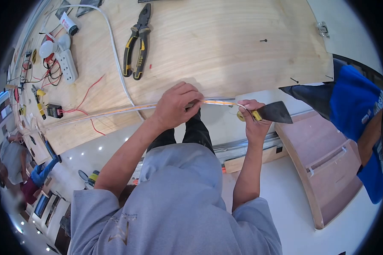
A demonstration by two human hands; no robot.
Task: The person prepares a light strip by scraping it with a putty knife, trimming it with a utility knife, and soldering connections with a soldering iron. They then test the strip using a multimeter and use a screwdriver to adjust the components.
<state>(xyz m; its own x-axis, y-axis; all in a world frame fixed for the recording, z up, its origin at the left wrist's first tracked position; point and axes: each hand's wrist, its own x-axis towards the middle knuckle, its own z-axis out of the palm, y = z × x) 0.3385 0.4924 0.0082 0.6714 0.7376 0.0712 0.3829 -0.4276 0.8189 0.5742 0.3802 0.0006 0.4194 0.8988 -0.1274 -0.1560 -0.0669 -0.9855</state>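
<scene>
A long thin strip (127,109), orange along part of its length, runs along the near edge of the wooden board (217,46). My left hand (178,104) pinches the strip near its right part, fingers closed. Beyond it, the strip continues toward my right hand (254,119), which grips a scraper (276,112) with a wide dark blade pointing right. A thin pale end shows at my right thumb and index finger. A small yellow ring-shaped thing (241,116) sits beside those fingers.
Pliers (138,42), a white cable (115,46), a power strip (67,66), a bulb (48,49), a small black box (54,111) with red wires and screws lie on the board. A person in blue (355,106) stands right, near a curved wooden piece (323,170). Other people (30,178) are far left.
</scene>
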